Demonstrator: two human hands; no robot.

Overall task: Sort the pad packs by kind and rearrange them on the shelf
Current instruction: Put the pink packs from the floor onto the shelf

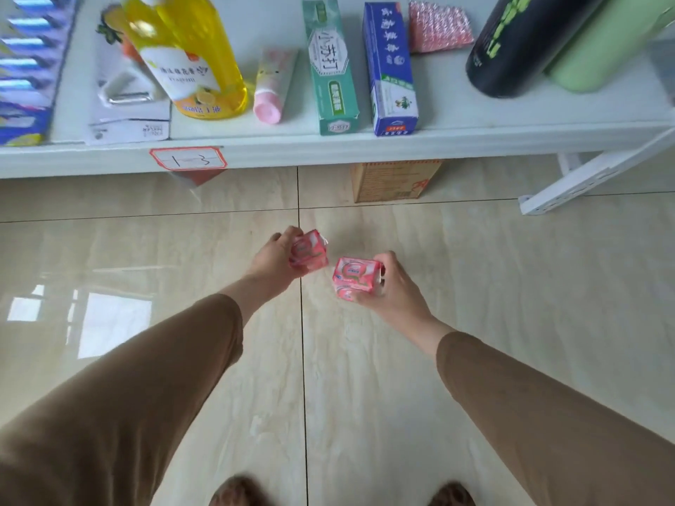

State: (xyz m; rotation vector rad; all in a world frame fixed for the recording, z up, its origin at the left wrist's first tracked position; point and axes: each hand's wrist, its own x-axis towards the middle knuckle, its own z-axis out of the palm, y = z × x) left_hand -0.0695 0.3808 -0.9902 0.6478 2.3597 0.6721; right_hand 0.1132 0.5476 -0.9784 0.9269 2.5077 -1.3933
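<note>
Two small pink pad packs were held out over the tiled floor [146,250], in front of and lower than the white shelf [365,147]: the left hand [272,259] had its fingers wrapped around the left pack [310,252], and the right hand [392,283] gripped the right pack [356,277], the two packs near each other but apart (their print was too blurred to read). On the shelf stood a yellow bottle [190,49], a pink tube [272,85], a green box [330,67] and a blue box [391,71], both printed in Chinese characters, while a red-bordered tag [188,158] on the shelf edge read "1-3".
</note>
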